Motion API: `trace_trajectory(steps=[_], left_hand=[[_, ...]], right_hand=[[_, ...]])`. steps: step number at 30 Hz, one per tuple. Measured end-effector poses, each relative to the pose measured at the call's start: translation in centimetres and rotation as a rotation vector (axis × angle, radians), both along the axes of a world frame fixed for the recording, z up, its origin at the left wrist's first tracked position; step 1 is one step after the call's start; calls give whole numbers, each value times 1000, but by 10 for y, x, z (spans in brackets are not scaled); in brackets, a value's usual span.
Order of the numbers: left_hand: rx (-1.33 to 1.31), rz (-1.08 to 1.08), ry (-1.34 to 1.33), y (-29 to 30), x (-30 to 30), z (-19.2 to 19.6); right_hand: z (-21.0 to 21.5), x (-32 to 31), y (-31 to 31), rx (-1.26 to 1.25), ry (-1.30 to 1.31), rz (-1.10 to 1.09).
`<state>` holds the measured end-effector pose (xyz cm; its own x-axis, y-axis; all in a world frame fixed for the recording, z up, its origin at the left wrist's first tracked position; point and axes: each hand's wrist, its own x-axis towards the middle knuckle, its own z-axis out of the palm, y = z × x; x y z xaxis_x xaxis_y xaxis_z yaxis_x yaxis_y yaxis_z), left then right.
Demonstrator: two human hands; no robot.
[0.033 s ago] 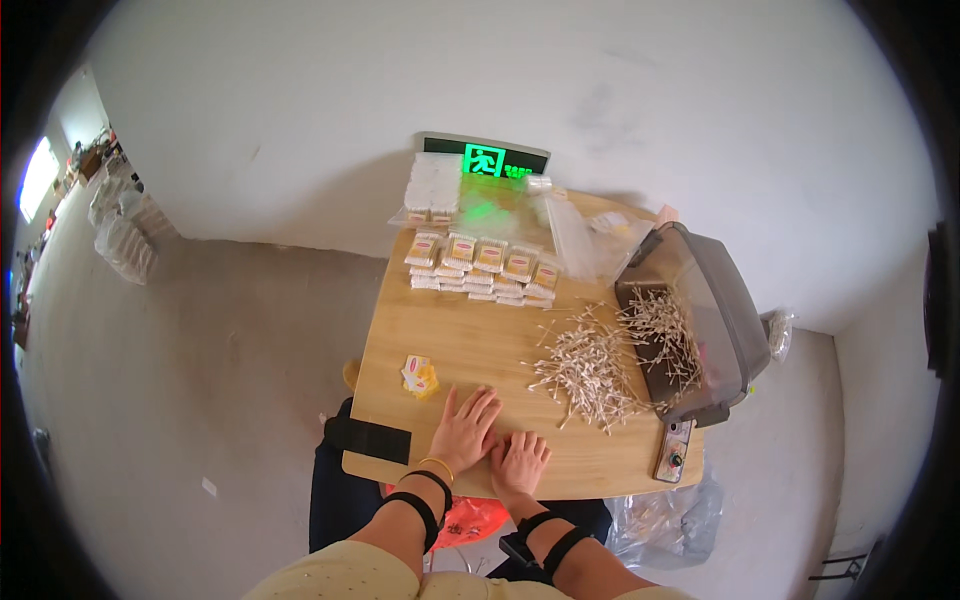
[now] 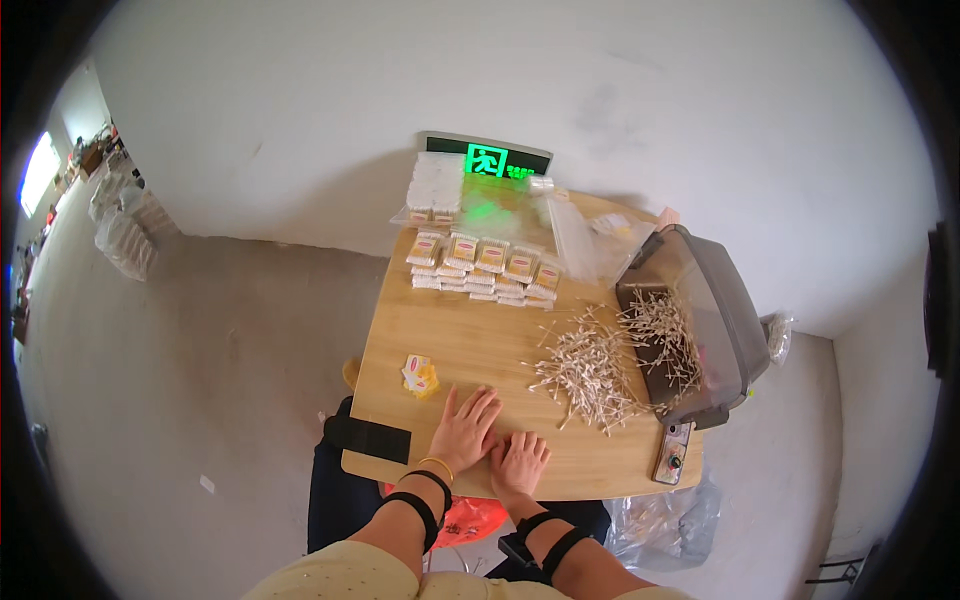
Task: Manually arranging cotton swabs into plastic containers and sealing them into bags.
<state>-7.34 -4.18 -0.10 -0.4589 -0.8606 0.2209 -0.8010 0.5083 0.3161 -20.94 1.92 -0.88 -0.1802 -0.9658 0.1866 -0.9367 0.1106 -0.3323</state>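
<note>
My left hand (image 2: 466, 429) lies flat on the wooden table (image 2: 470, 340) near its front edge, fingers stretched out and holding nothing. Beside it, my right hand (image 2: 520, 464) rests palm down with its fingers a little bent, also without anything in it. The two hands touch or nearly touch at the left wrist side. Ahead and to the left of them is a small pile of yellow and white cards (image 2: 420, 375). A loose heap of cotton swabs (image 2: 590, 375) spreads to the right of my hands.
A grey plastic bin (image 2: 735, 320) lies on its side at the right, swabs spilling out. Stacked swab packs (image 2: 490, 256) and clear plastic bags (image 2: 575, 235) stand at the back, before a lit green exit sign (image 2: 487, 160). A phone (image 2: 672, 455) and black pad (image 2: 368, 439) lie near the front.
</note>
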Motion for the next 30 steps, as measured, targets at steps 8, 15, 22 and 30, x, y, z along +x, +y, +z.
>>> trace_trajectory(steps=[8, 15, 22, 30], left_hand=[[-13, -19, 2, -2, 6, -1], [34, -36, 13, 0, 4, 5], [29, -36, -67, -2, 5, 6], [46, -49, -52, -4, 1, 4]], right_hand=[[6, 6, 0, 23, -44, -18], [1, 1, 2, -22, -75, -21], [6, 2, 1, -38, -58, -11], [8, 1, 2, -36, -65, -24]])
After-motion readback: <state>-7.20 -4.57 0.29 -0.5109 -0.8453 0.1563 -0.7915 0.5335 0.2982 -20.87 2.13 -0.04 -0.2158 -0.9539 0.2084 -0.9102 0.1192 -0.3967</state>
